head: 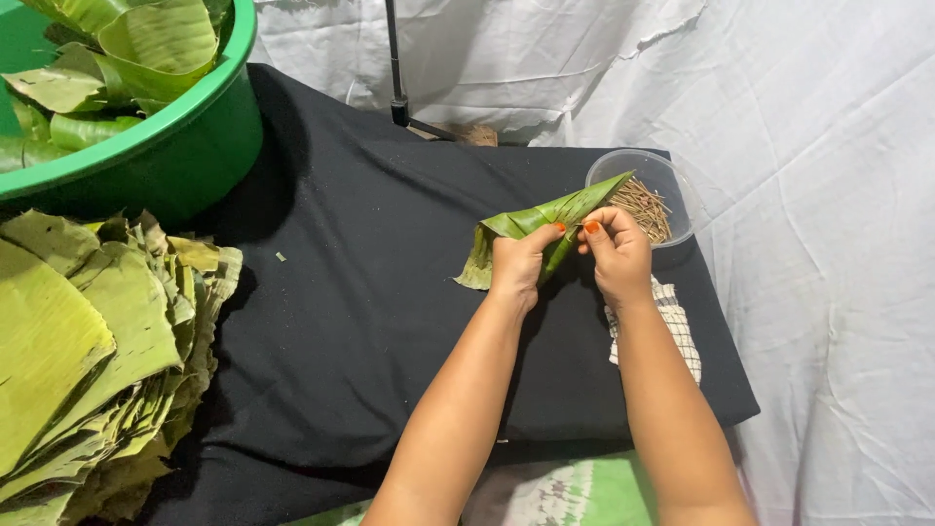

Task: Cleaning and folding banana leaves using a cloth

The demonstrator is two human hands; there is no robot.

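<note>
Head view: I see my left hand (518, 261) and right hand (614, 248) both pinching 1 folded green banana leaf (545, 216), glossy, cone-like, pointed tip far right over the clear bowl (682, 190) of sticks.

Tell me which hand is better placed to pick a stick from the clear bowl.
Probably the right hand: it sits beside the clear bowl of sticks, while the left hand grips the folded leaf farther away.

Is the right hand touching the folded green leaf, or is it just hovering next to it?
Touching. The head view shows the right hand with its fingertips pinched onto the folded banana leaf, no gap visible, while the left hand grips the same leaf from the other side.
</note>
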